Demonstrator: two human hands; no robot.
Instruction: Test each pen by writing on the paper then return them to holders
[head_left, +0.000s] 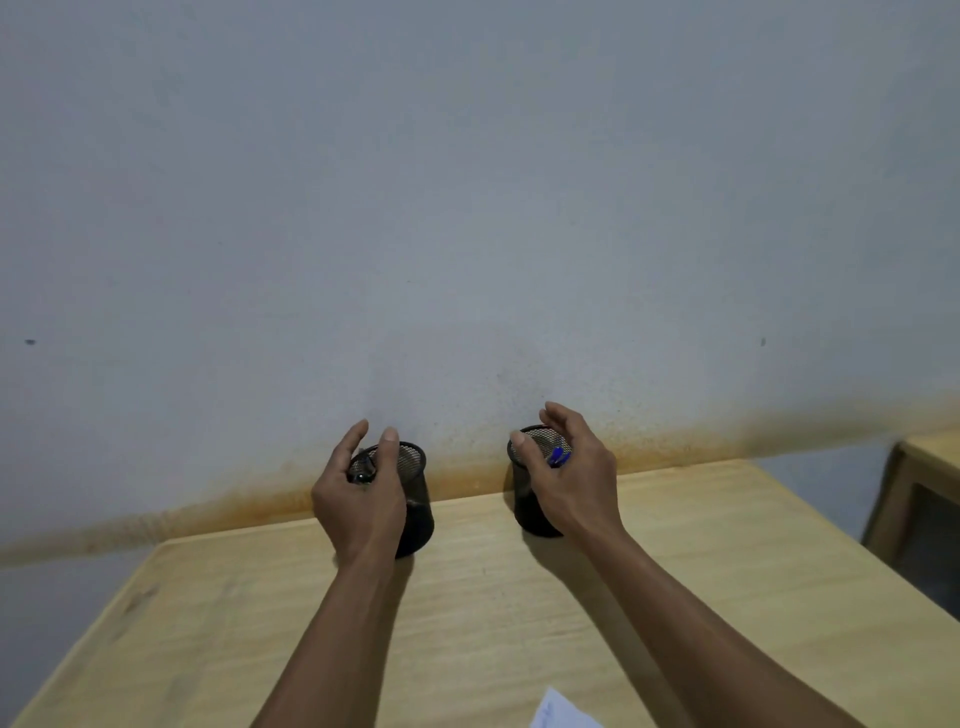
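Pale grey wall (467, 208) fills most of my view, with a rusty orange stain running along where it meets the light wooden desk (493, 613). Two black wire-mesh cylindrical pen holders stand near the desk's far edge, well apart. My left hand (358, 499) wraps the left holder (415, 499), its grip curled round the rim, hiding much of it; dark pen ends (362, 472) show inside. My right hand (571, 478) closes its grip likewise on the right holder (530, 499), where blue pen caps (558, 457) poke up; I cannot count them. One white paper sheet (561, 712) lies at the near edge. Another wooden piece of furniture (919, 499) stands far right.
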